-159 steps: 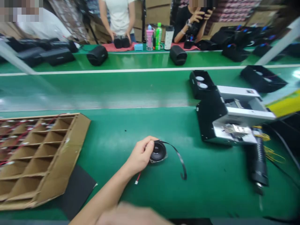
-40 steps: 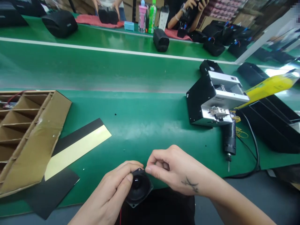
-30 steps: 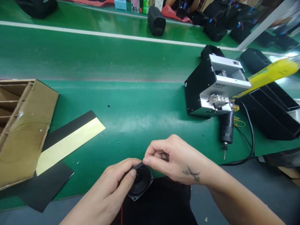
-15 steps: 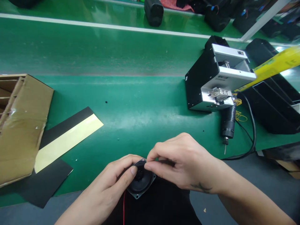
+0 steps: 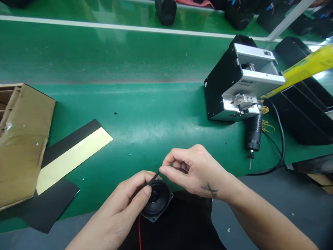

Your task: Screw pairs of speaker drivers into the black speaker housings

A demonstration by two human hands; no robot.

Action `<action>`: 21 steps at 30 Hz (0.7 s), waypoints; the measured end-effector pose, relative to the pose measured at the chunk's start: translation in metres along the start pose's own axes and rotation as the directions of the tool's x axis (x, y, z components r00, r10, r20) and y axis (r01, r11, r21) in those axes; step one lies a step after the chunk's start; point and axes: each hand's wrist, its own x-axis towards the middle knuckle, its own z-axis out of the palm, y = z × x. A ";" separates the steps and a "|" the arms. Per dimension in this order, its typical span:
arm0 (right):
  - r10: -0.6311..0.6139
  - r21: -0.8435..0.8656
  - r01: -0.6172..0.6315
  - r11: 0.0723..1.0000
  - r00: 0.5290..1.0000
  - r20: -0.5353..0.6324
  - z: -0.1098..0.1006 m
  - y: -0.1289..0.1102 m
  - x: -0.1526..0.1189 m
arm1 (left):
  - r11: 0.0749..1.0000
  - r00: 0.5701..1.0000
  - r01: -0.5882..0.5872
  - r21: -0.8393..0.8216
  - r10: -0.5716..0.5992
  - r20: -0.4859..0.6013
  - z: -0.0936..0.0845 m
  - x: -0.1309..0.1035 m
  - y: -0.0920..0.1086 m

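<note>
A small round black speaker (image 5: 159, 203) with a square metal frame sits at the bench's near edge, above my lap. My left hand (image 5: 132, 192) grips its upper left side, the thumb pressed near the rim. Between finger and thumb my right hand (image 5: 179, 170) pinches a thin black strip (image 5: 154, 177), which stretches down to the left thumb along the speaker's upper edge. A red wire (image 5: 139, 231) hangs below the speaker. How far the strip runs under my left fingers is hidden.
Black sheets with a pale yellow backing (image 5: 75, 158) lie left, beside a cardboard box (image 5: 26, 146). A black and silver machine (image 5: 241, 83) stands at right, with an electric screwdriver (image 5: 253, 137) and its cable before it. Black housings (image 5: 299, 118) are beyond.
My right hand has risen slightly away from the speaker's rim, drawing the black strip up into view. My left hand keeps its hold on the speaker.
</note>
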 end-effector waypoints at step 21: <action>0.071 0.104 -0.072 0.992 0.997 0.019 0.003 0.022 -0.016 | 0.996 0.996 0.081 -0.033 -0.080 0.034 0.004 0.003 0.000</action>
